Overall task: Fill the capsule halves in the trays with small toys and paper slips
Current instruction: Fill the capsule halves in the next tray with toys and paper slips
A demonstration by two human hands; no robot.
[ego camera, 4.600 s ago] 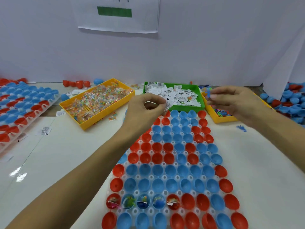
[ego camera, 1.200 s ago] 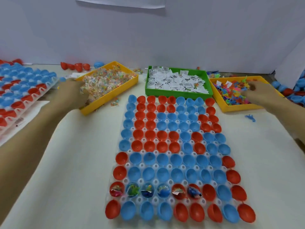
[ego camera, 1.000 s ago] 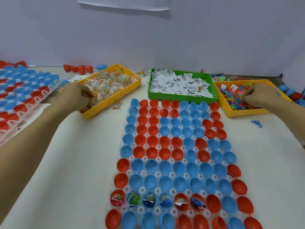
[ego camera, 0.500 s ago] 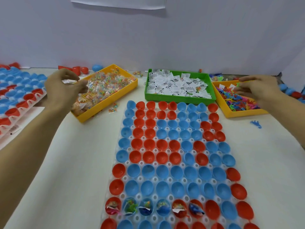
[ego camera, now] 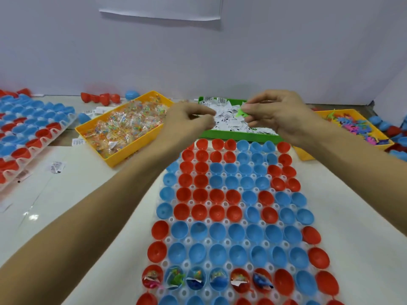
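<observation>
Head view. Both hands meet above the green tray [ego camera: 231, 135] of paper slips [ego camera: 226, 119], at the far end of the capsule tray [ego camera: 242, 219]. The right hand [ego camera: 279, 113] pinches a small green toy [ego camera: 241, 112] between thumb and fingertips, its fingers curled round it. The left hand [ego camera: 189, 119] has its fingers drawn together at the tips just beside the slips — something small may be pinched there, but what it holds cannot be told from this frame.

The capsule halves [ego camera: 220, 213], red and blue, sit open side up in rows. In the second-nearest row the six halves from the left — the filled halves [ego camera: 207, 280] — already carry toys and slips; the next half [ego camera: 284, 280] in that row, a red one, looks empty, as do all rows beyond it.

The relation that matters: the empty red half lies well toward the viewer from both hands and slightly to the right, so the right hand, already carrying the toy, is probably the better placed to drop into it. The likely step in hand is gathering a slip to go with the toy.

A yellow tray [ego camera: 123, 159] of wrapped toys stands to the left of the green tray, and another yellow tray [ego camera: 308, 156] of loose coloured toys to the right. A second capsule tray [ego camera: 33, 128] lies at the far left.
</observation>
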